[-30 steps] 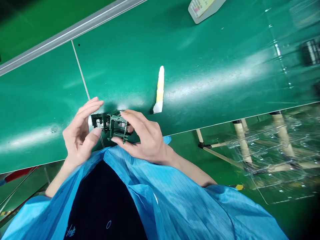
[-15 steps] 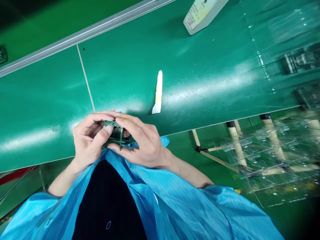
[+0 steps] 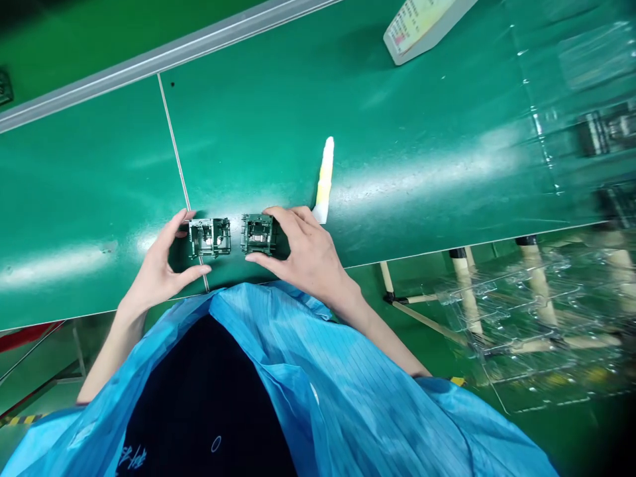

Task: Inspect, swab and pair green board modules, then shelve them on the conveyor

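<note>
1. Work at the table's near edge looked partway along: the left unit (image 3: 209,237) and the right unit (image 3: 257,233), both dark, box-like open frames, sat side by side between the hands with a narrow gap of green table (image 3: 248,152) showing between them.

2. Left hand (image 3: 159,262) curved round the outer side of the left unit, its thumb and fingers spread apart. The thumb lay just below the unit's near edge, and the fingers were by its far outer corner; any fingertip contact there was too fine to tell.

3. Right hand (image 3: 314,255) appeared to clasp the right unit, thumb along the near edge and index finger at the far one. How firmly it pressed could not be told.

4. Done, as far as was visible: the two units stood separate, lined up in a row, the left one over the pale seam (image 3: 173,142) in the tabletop.

5. Left over, in judgement: neither unit had been set aside, since both lay within the hands' reach, so handling seemed unfinished. Whether any inner part was fitted or missing was too small to tell.

6. The white-and-yellow stick (image 3: 324,179) lay just beyond the right hand, and the labelled bottle (image 3: 422,30) stood well apart, neither in use.
</note>
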`<control>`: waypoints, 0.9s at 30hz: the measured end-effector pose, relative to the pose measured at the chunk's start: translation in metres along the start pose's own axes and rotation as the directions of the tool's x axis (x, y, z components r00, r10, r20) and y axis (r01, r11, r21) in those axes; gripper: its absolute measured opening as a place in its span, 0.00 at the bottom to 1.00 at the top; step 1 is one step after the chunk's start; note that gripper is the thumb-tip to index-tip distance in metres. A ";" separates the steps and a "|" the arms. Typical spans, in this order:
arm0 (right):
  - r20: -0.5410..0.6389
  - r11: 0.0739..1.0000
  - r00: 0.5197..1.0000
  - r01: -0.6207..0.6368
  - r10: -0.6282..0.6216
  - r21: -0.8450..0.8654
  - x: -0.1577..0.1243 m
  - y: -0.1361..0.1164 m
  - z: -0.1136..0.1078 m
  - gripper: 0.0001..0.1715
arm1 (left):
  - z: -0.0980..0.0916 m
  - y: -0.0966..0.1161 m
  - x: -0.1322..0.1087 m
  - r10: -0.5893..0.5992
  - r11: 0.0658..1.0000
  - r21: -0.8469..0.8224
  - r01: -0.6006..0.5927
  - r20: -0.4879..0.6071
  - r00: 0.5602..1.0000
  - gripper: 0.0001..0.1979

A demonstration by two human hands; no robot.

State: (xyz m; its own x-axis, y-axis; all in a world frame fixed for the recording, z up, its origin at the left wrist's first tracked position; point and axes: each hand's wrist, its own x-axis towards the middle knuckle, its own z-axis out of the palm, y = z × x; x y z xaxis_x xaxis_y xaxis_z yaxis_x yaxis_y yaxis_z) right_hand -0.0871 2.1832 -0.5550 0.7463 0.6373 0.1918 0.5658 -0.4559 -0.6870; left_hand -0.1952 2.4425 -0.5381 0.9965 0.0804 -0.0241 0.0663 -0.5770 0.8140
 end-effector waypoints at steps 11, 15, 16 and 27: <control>0.016 0.977 0.986 0.166 -0.165 -0.136 0.018 -0.068 -0.017 0.29 | 0.023 0.009 0.007 0.046 0.955 -0.281 -0.093 -0.169 0.985 0.33; -0.048 0.942 0.957 0.274 -0.288 -0.192 0.016 -0.080 -0.031 0.24 | 0.029 0.020 0.005 0.040 0.931 -0.348 -0.115 -0.214 0.976 0.35; -0.059 0.941 0.952 0.284 -0.299 -0.184 0.016 -0.080 -0.033 0.24 | 0.030 0.022 0.005 0.035 0.927 -0.356 -0.114 -0.221 0.975 0.34; -0.120 0.962 0.956 0.273 -0.269 0.022 0.014 -0.068 -0.023 0.24 | 0.029 0.027 0.002 0.087 0.923 -0.342 -0.177 -0.263 0.961 0.33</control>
State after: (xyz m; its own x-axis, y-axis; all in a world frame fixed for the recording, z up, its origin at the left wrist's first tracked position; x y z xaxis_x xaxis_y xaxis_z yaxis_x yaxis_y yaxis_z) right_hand -0.1071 2.2085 -0.4891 0.6031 0.6572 0.4521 0.7406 -0.2508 -0.6234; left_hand -0.1897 2.4033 -0.5332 0.9497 0.2409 0.2002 -0.1329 -0.2691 0.9539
